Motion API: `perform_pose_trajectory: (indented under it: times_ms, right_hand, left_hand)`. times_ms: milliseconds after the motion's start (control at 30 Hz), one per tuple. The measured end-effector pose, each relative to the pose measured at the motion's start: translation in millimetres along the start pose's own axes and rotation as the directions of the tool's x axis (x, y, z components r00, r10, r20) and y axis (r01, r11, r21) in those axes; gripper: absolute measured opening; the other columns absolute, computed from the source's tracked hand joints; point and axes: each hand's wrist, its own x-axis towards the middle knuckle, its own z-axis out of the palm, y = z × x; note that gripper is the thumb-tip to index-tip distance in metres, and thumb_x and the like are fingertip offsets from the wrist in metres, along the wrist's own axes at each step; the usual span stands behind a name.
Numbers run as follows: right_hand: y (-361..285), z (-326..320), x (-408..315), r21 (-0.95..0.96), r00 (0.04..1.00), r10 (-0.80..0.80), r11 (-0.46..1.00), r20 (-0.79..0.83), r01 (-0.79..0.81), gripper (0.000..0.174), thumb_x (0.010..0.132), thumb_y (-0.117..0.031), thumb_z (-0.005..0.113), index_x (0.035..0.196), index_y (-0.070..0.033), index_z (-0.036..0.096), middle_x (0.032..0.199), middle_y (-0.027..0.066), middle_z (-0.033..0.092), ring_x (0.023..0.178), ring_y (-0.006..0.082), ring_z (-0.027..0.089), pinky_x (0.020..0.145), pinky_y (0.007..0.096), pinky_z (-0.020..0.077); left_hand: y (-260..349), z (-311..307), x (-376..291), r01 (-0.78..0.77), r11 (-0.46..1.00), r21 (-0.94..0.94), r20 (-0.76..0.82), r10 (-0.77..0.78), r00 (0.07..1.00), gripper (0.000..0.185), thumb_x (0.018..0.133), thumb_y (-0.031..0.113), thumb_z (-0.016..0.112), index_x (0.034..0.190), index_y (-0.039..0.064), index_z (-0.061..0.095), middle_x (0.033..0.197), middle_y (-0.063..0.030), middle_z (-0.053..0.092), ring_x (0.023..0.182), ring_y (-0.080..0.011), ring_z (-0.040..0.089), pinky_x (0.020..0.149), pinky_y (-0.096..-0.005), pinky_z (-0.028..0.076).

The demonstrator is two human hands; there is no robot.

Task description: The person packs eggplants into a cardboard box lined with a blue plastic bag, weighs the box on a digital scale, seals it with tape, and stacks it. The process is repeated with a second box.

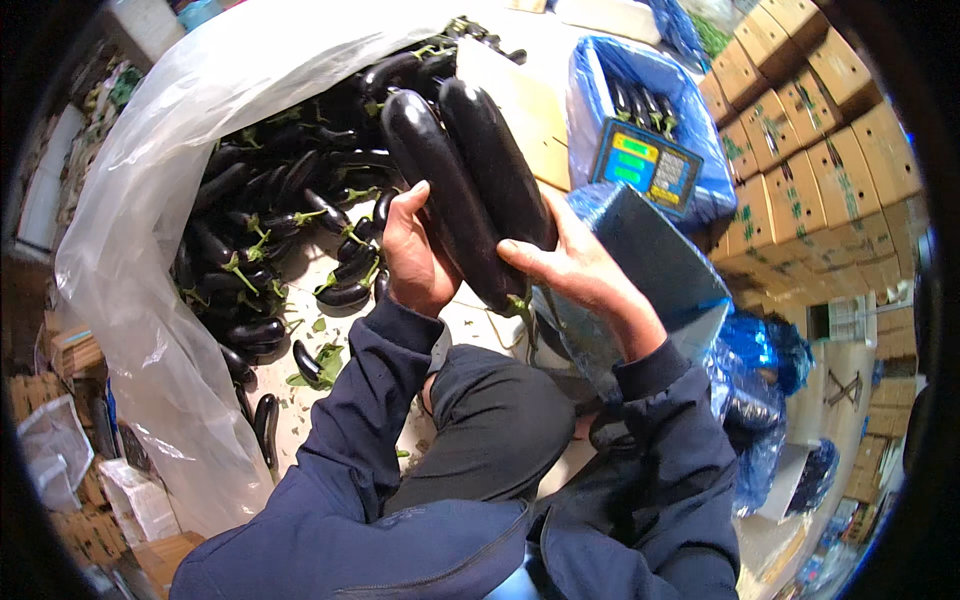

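Two long, glossy dark eggplants lie side by side between my hands, raised over my knees. My left hand grips the left eggplant, its thumb up along the side. With the thumb across the left one's lower end, my right hand clasps the right eggplant. The left one's green stem end points down toward me; the right one's lower end is hidden by my right hand. Beyond my left hand spreads a large heap of eggplants with green stems.
Translucent plastic sheeting borders the heap. At the right stand a digital scale display, a blue-lined box holding several eggplants, and a dark-sided open box. Cardboard cartons are stacked behind. One small eggplant lies among leaves.
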Motion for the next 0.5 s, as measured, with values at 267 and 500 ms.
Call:
perform_pose_trajectory:
  times_ms: [267, 500]
  right_hand:
    - [-71, -59, -62, -0.756, 0.891, -0.400, 0.645, -0.215, 0.107, 0.121, 0.066, -0.035, 0.094, 0.154, 0.005, 0.022, 0.144, 0.0263, 0.044, 0.134, 0.0317, 0.047, 0.111, 0.0380, 0.0394]
    - [-125, -109, -108, -0.706, 0.963, -0.202, 0.708, -0.179, 0.018, 0.118, 0.072, -0.026, 0.088, 0.154, 0.012, 0.011, 0.149, 0.0257, 0.040, 0.141, 0.0302, 0.037, 0.117, 0.0355, 0.0298]
  left_hand:
    - [-80, 111, 3, -0.128, 0.945, 0.302, 0.233, 0.057, 0.971, 0.042, 0.106, 0.031, 0.048, 0.136, 0.002, 0.052, 0.126, -0.0149, 0.064, 0.115, -0.0262, 0.063, 0.102, -0.0390, 0.049]
    - [-125, 152, 11, 0.098, 0.983, 0.157, 0.449, -0.159, 0.879, 0.044, 0.105, 0.030, 0.049, 0.140, 0.004, 0.049, 0.134, -0.0140, 0.060, 0.122, -0.0280, 0.060, 0.107, -0.0427, 0.045]
